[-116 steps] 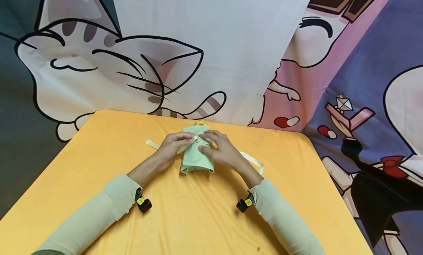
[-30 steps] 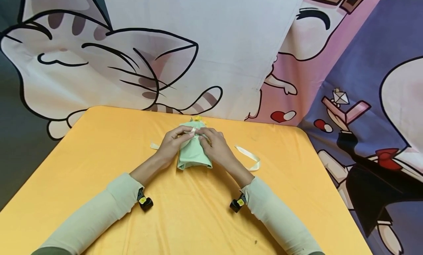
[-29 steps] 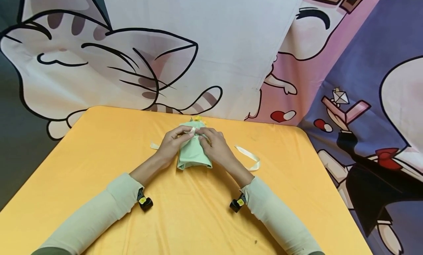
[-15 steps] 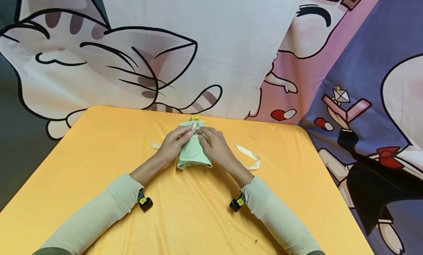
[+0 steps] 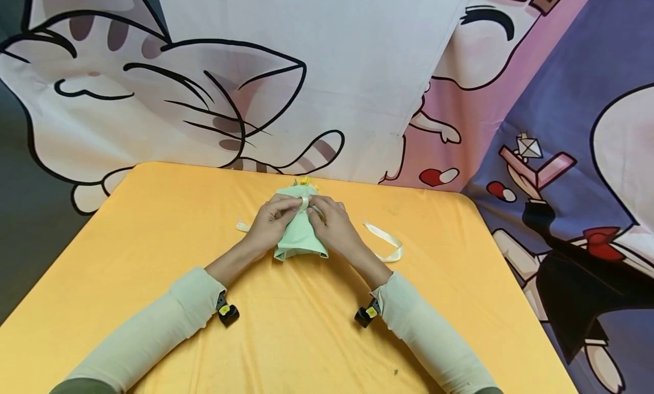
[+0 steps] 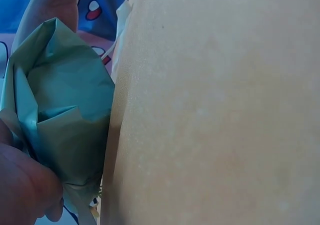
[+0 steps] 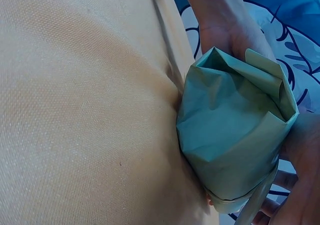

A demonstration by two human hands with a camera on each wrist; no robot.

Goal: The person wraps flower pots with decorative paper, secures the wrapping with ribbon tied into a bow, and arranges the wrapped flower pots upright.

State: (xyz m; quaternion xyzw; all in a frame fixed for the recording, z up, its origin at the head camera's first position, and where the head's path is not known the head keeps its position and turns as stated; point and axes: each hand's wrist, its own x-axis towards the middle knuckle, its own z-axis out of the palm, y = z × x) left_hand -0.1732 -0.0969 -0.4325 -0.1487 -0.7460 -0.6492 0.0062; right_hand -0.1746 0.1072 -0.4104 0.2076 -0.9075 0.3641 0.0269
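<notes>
A small bouquet wrapped in mint-green paper [image 5: 300, 239] lies at the middle of the table's far part, yellow flowers [image 5: 305, 181] showing at its far end. A cream ribbon [image 5: 305, 204] crosses its narrowed middle. From the left, my left hand [image 5: 271, 223] pinches the ribbon between thumb and fingers. My right hand [image 5: 334, 223] holds the gathered spot from the other side, its thumb and fingertips close together at the ribbon. The wrist views show the wrap's folded open bottom [image 6: 70, 85] and a ribbon strand [image 7: 260, 197] hanging beside the right hand [image 7: 300, 185]; the knot area is hidden.
One ribbon tail [image 5: 242, 226] sticks out left of the left hand, and another [image 5: 390, 247] curls on the table right of the right wrist. A yellow cloth [image 5: 286, 337] covers the table. Printed cartoon curtains [image 5: 368, 70] hang behind its far edge.
The right hand's fingers have drawn in from a spread pose. The left fingers raised a bit of ribbon, which now stands as a small band between both hands. The bouquet stays put.
</notes>
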